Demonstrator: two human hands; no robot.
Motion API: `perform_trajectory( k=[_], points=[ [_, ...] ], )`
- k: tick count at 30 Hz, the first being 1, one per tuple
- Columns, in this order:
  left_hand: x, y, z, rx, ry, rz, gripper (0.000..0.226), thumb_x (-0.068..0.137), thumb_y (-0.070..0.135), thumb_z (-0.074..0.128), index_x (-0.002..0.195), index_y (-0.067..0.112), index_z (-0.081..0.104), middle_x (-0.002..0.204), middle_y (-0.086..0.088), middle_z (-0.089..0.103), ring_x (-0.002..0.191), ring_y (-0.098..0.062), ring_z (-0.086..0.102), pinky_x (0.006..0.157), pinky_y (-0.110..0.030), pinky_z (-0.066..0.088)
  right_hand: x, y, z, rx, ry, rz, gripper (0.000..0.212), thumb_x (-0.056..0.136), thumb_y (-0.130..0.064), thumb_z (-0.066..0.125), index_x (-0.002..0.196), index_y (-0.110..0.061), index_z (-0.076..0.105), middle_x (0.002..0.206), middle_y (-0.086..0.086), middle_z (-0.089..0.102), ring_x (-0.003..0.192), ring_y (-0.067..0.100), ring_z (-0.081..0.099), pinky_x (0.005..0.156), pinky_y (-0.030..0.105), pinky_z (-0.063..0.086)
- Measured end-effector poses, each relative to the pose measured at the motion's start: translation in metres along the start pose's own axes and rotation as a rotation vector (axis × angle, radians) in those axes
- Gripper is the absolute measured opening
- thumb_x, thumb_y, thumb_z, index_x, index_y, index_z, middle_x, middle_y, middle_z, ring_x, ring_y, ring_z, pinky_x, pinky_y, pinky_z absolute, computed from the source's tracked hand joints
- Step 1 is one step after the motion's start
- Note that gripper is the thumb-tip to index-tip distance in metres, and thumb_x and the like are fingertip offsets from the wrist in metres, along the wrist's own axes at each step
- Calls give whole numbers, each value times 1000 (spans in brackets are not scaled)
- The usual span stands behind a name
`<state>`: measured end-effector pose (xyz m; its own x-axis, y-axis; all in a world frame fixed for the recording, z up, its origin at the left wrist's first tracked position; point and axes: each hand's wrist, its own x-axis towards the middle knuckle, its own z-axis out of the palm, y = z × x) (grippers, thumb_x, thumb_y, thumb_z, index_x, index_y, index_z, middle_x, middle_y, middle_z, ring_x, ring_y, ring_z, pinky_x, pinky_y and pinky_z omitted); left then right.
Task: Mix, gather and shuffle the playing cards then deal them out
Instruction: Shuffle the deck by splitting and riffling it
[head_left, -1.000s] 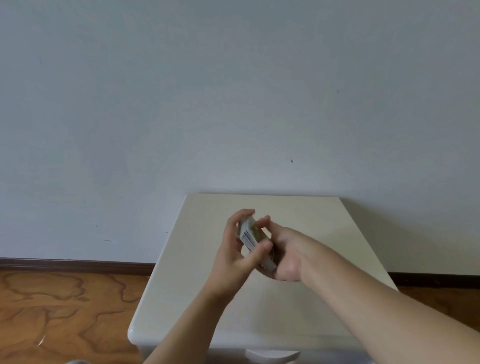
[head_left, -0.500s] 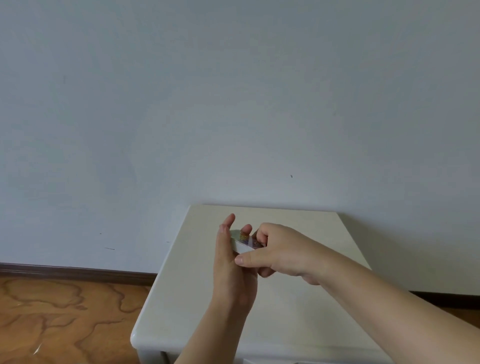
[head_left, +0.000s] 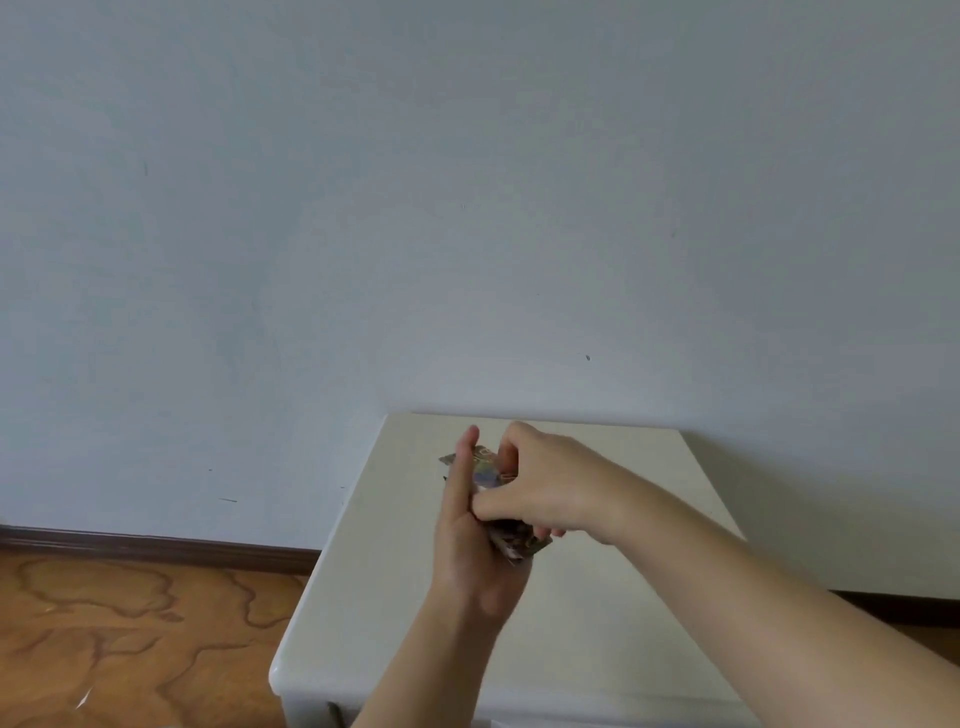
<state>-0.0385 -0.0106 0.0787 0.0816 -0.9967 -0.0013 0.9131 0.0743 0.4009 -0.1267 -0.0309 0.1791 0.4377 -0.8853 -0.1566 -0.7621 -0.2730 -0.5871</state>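
Note:
A deck of playing cards (head_left: 488, 470) with dark, colourful faces is held above the small cream table (head_left: 374, 587). My left hand (head_left: 470, 540) cradles the deck from the left, fingers straight and pointing up. My right hand (head_left: 545, 483) comes over from the right and pinches a packet of the cards between thumb and fingers. A lower part of the cards (head_left: 519, 543) sticks out under my right hand. Most of the deck is hidden between the two hands.
The table stands against a plain pale wall (head_left: 467, 208). Wooden floor (head_left: 130, 623) and a dark skirting board (head_left: 156, 545) lie to the left. The table's front edge (head_left: 291, 680) is rounded, and a drawer front shows below it.
My right hand has turned over the top of the deck and now pinches cards from above. The left hand has straightened upright. The view has tilted slightly.

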Motion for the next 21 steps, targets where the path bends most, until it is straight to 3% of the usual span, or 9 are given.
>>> perform_trajectory(
  k=[3, 5, 7, 10, 12, 14, 16, 19, 21],
  points=[
    [6, 9, -5, -29, 214, 53, 36, 83, 44, 67, 116, 30, 64, 101, -13, 67, 82, -33, 65, 63, -43, 54, -4, 4, -2, -43, -120, 36, 47, 57, -46, 72, 95, -29, 50, 58, -10, 66, 41, 11, 54, 42, 20, 38],
    [10, 25, -17, -235, 312, 103, 20, 95, 44, 55, 105, 29, 63, 98, -8, 58, 83, -26, 60, 70, -44, 54, -9, 8, -17, 26, -204, 37, 48, 58, -44, 77, 98, -27, 56, 66, -3, 66, 40, 12, 54, 40, 19, 40],
    [11, 37, -25, -388, 329, 118, 20, 96, 46, 52, 103, 28, 59, 97, -5, 52, 83, -26, 59, 77, -51, 51, -12, 11, -33, 137, -186, 21, 45, 58, -45, 78, 95, -25, 62, 75, 4, 68, 44, 14, 59, 40, 21, 45],
    [10, 34, -21, -445, 272, 115, 30, 89, 48, 64, 111, 29, 61, 104, -7, 56, 88, -32, 68, 86, -60, 51, -7, 7, -23, 230, 126, -93, 47, 57, -60, 73, 92, -30, 62, 78, -1, 72, 58, 17, 70, 55, 30, 57],
    [7, 24, -13, -450, 159, 43, 44, 80, 49, 74, 119, 30, 64, 120, -10, 66, 108, -32, 68, 104, -54, 45, 2, 7, 12, 32, 350, -190, 51, 67, -72, 62, 100, -33, 59, 86, -5, 73, 78, 16, 70, 72, 33, 56],
    [4, 17, -6, -405, 77, -14, 37, 81, 51, 73, 110, 29, 71, 118, -9, 71, 121, -27, 62, 113, -45, 37, 4, 8, 52, -136, 357, -268, 53, 80, -75, 44, 110, -34, 60, 109, -9, 67, 108, 14, 60, 95, 37, 47],
    [4, 17, -1, -382, 107, -55, 40, 86, 56, 66, 92, 18, 77, 105, -7, 73, 111, -22, 67, 112, -38, 39, 4, 15, 73, 68, 382, -343, 54, 87, -70, 32, 109, -32, 63, 124, -12, 55, 129, 10, 44, 111, 37, 33],
    [2, 12, 5, -402, 168, -99, 52, 84, 58, 66, 105, 11, 68, 117, -1, 63, 124, -18, 58, 113, -35, 37, 12, 22, 75, 564, 671, -375, 36, 91, -56, 39, 88, -28, 62, 108, -12, 52, 115, 17, 56, 100, 44, 45],
    [-4, 2, 6, -259, 150, -100, 41, 81, 56, 69, 98, 19, 73, 119, -2, 65, 122, -24, 61, 111, -40, 41, 19, 24, 74, 590, 702, -207, 43, 90, -57, 35, 86, -23, 60, 106, -10, 50, 112, 16, 55, 98, 44, 46]
  ],
)
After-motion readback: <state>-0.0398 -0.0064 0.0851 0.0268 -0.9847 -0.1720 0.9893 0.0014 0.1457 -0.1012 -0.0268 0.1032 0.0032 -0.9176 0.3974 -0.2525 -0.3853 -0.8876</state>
